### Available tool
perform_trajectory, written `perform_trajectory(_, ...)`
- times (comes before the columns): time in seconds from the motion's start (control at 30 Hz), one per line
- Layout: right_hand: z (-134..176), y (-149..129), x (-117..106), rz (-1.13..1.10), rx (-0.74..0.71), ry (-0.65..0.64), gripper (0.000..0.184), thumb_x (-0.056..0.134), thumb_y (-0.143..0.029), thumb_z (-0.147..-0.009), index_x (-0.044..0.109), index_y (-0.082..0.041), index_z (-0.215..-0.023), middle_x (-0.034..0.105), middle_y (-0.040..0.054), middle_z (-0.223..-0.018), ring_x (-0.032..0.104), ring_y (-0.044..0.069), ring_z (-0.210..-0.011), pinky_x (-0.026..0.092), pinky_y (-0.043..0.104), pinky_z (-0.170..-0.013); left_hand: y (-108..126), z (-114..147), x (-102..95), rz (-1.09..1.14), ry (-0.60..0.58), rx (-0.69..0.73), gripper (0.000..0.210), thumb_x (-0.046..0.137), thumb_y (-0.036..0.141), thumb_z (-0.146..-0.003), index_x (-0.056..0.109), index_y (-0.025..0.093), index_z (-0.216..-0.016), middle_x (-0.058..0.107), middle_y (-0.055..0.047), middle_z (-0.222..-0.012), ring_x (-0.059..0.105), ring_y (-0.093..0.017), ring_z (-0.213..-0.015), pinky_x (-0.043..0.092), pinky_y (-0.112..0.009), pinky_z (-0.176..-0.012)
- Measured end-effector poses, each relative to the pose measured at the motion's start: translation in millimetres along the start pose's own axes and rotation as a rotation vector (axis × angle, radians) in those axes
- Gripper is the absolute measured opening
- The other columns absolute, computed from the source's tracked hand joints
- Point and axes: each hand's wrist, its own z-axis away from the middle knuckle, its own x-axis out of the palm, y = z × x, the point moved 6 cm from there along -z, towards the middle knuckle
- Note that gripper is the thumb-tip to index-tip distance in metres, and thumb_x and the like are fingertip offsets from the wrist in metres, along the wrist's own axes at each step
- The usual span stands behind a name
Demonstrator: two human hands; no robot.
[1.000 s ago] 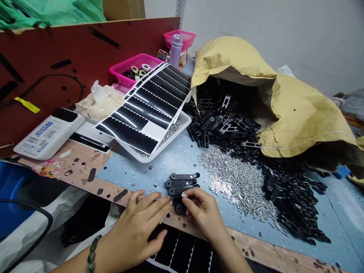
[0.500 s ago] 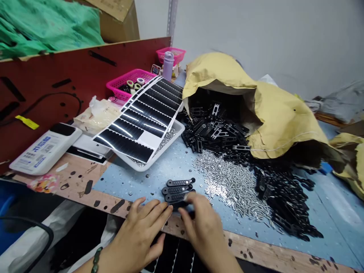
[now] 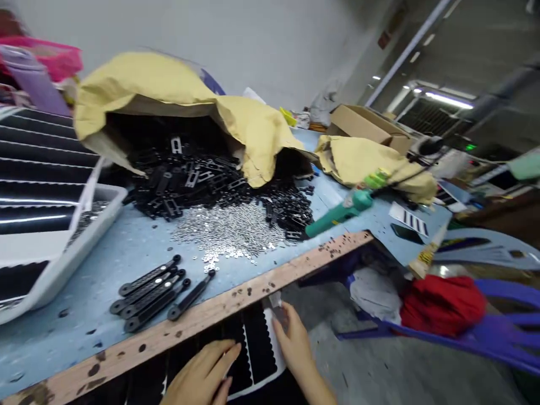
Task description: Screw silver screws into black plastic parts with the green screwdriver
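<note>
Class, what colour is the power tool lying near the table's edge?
Teal green power tool, seen in the head view.

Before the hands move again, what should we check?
1. Left hand on the sticker sheet: ok.
2. Right hand pinching a small pale piece: ok.
3. Piece fully peeled off: cannot tell.
4. Black arms lying together on the table: ok.
5. Arm nearest the edge in line with the rest: not ok, it sits apart.
6. Screws tidy: not ok, loose pile.

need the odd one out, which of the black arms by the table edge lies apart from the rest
The rightmost black arm, nearest the screw pile; the other black arms lie packed side by side.
</note>
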Motion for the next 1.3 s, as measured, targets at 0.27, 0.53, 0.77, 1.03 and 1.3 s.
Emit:
perform_trajectory(0.27, -6, 14, -1, -0.11, 0.013, 0.024, 0.039, 0.07, -0.027, -0.069, 0.065, -0.019, -0.107, 0.071, 0.0085, -0.099, 0.068, 0.026, -0.089, 0.054, 0.035, -0.079, 25, -39, 88.2, -0.046, -0.224, 0.015, 0.059, 0.049, 0.025, -0.087, 0.033, 0.027, -0.144, 0.034, -0.005, -0.15, 0.035, -0.03, -0.133, 0.044, -0.045, -0.098)
perform_trajectory(0.53, 34, -2, -35, -0.102, -0.108, 0.251, 0.021, 0.046, -0.018, -0.085, 0.057, -0.019, -0.102, 0.059, 0.0047, -0.09, 0.06, 0.018, -0.083, 0.05, 0.032, -0.078, 22, -83, 106.6, 0.18, -0.365, -0.198, 0.056, 0.052, 0.031, -0.09, 0.035, 0.021, -0.143, 0.038, -0.016, -0.146, 0.038, -0.034, -0.131, 0.033, -0.055, -0.103)
perform_trajectory(0.77, 88, 6, 1, 0.196, -0.186, 0.254, 0.053, 0.068, -0.017, -0.072, 0.049, -0.018, -0.12, 0.056, 0.014, -0.115, 0.054, 0.032, -0.108, 0.049, 0.048, -0.089, 17, -68, 92.5, 0.358, -0.367, -0.091, 0.044, 0.044, 0.02, -0.094, 0.043, 0.031, -0.137, 0.035, -0.003, -0.149, 0.032, -0.019, -0.136, 0.033, -0.037, -0.108)
perform_trajectory(1.03, 75, -11, 6, 0.217, -0.227, 0.169, 0.022, 0.057, -0.026, -0.086, 0.054, -0.02, -0.107, 0.062, 0.0083, -0.097, 0.06, 0.026, -0.092, 0.053, 0.04, -0.078, 16, -51, 84.5, 0.382, -0.292, -0.168, 0.038, 0.053, 0.008, -0.085, 0.061, 0.028, -0.116, 0.044, -0.004, -0.143, 0.038, -0.025, -0.132, 0.037, -0.045, -0.105)
perform_trajectory(1.3, 64, 2, -15, 0.108, -0.282, 0.122, 0.03, 0.036, -0.037, -0.098, 0.06, -0.02, -0.093, 0.064, 0.0061, -0.086, 0.063, 0.021, -0.082, 0.052, 0.032, -0.073, 15, -39, 81.5, 0.416, -0.267, -0.257, 0.04, 0.054, 0.012, -0.086, 0.059, 0.033, -0.119, 0.044, -0.002, -0.143, 0.04, -0.028, -0.13, 0.04, -0.05, -0.101)
